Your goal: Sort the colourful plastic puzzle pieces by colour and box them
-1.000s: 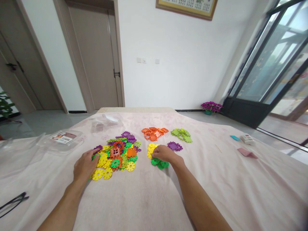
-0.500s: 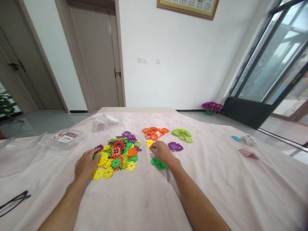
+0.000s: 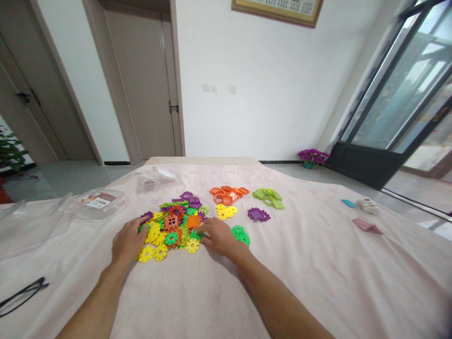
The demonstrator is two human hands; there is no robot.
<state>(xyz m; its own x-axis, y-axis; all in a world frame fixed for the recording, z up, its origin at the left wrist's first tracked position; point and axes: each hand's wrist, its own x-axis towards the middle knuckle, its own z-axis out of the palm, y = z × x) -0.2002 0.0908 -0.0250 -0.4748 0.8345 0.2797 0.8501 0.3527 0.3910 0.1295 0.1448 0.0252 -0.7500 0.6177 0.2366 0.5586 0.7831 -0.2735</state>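
A mixed heap of plastic interlocking pieces [image 3: 171, 221] in yellow, green, purple and orange lies on the cloth before me. At its left edge rests my left hand [image 3: 127, 239], thumb and fingers apart against the pieces. My right hand [image 3: 217, 234] reaches the heap's right edge, fingertips slightly apart beside an orange square piece [image 3: 194, 221] and green ones. Single-colour groups lie to the right: orange pieces [image 3: 228, 194], yellow flower pieces [image 3: 225, 212], light green pieces [image 3: 268, 197], purple pieces [image 3: 259, 214] and green flower pieces [image 3: 240, 235], the last partly behind my right wrist.
Clear plastic containers [image 3: 97, 205] stand on the left of the cloth-covered table [image 3: 183, 296]. Black eyeglasses [image 3: 24, 294] lie at the near left. At the right are a blue item [image 3: 349, 203], a white item [image 3: 367, 205] and a folded pink paper or cloth [image 3: 367, 225].
My right hand has moved left and nearer, from the yellow group to the heap's right edge, uncovering the yellow flower pieces. My left hand has stayed at the heap.
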